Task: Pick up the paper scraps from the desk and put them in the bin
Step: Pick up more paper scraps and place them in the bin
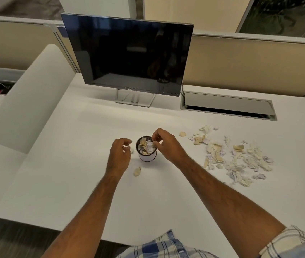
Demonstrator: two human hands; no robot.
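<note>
Right hand [166,144] curled over bin [146,154]

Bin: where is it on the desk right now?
Head view: the bin stands mid-desk in front of the monitor, between the hands, with the main scrap pile to its right.

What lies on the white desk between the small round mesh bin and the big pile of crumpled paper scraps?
In the head view, bare desk separates the bin from the pile; the right hand reaches across.

Matt white desk [84,164]; crumpled paper scraps [237,161]; glossy monitor [129,53].
</note>
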